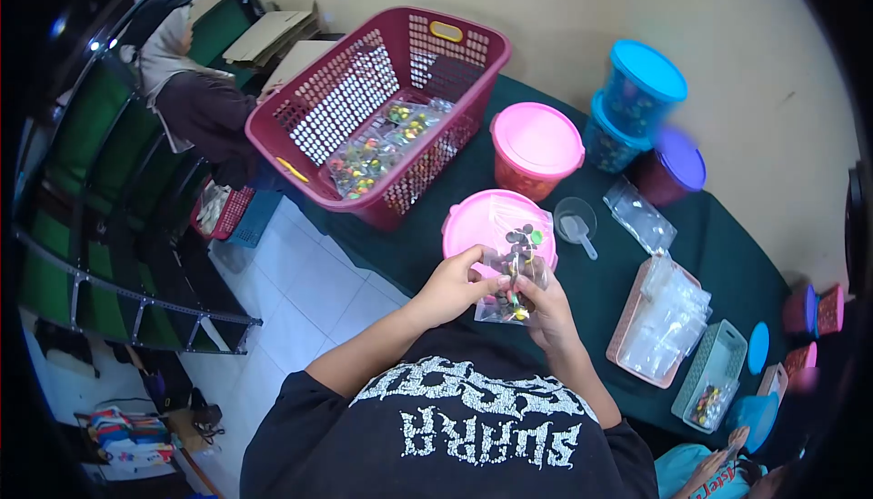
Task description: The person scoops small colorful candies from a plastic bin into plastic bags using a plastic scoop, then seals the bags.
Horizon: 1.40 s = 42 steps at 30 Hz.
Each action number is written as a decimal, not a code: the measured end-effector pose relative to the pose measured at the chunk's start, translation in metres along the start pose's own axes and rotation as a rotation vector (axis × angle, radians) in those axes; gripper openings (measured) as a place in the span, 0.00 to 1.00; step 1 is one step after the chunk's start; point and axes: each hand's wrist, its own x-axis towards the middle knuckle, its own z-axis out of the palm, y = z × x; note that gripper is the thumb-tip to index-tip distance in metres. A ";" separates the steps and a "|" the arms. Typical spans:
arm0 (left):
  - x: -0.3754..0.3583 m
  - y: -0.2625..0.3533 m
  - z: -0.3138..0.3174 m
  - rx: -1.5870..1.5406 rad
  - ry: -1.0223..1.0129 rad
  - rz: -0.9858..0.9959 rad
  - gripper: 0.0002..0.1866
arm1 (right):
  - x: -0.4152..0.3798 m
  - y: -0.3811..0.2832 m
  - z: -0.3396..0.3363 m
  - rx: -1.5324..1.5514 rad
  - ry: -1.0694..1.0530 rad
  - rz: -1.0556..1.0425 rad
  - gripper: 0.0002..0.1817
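Note:
Between my two hands is a clear plastic bag (526, 242) holding small round pieces, mostly dark with some green, yellow and red. My left hand (459, 288) pinches its left side, fingers closed. On the other side my right hand (543, 303) grips the bag with bent fingers, and part of that grip is hidden behind the plastic. Directly beyond the hands lies a round pink lid (466, 226), partly covered by the bag. A clear round bowl (587, 214) with a white scoop (578, 233) stands to the right of this lid.
A maroon basket (491, 90) with filled bags stands at the back left. Tubs with pink (541, 135), blue (647, 71) and purple (680, 158) lids line the wall. Right are flat bags (668, 317) in a tray. A person (205, 103) stands left; another person's hands (735, 444) show lower right.

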 end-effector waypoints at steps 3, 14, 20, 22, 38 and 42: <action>0.002 0.018 -0.023 -0.001 0.001 -0.072 0.19 | 0.013 -0.012 0.021 0.146 -0.016 0.019 0.23; 0.017 0.079 -0.144 -0.031 -0.033 0.105 0.22 | 0.092 -0.027 0.126 -0.085 -0.096 -0.177 0.25; 0.016 0.105 -0.240 -0.004 -0.028 0.062 0.22 | 0.157 -0.010 0.197 -0.043 -0.071 -0.224 0.25; 0.024 0.100 -0.270 -0.030 -0.086 0.114 0.24 | 0.175 -0.005 0.216 -0.021 -0.080 -0.198 0.25; 0.060 0.069 -0.352 -0.077 0.083 0.143 0.35 | 0.246 0.039 0.218 -0.424 0.281 -0.242 0.39; 0.063 0.068 -0.352 -0.099 0.054 0.184 0.34 | 0.222 0.035 0.214 -0.235 0.302 -0.347 0.39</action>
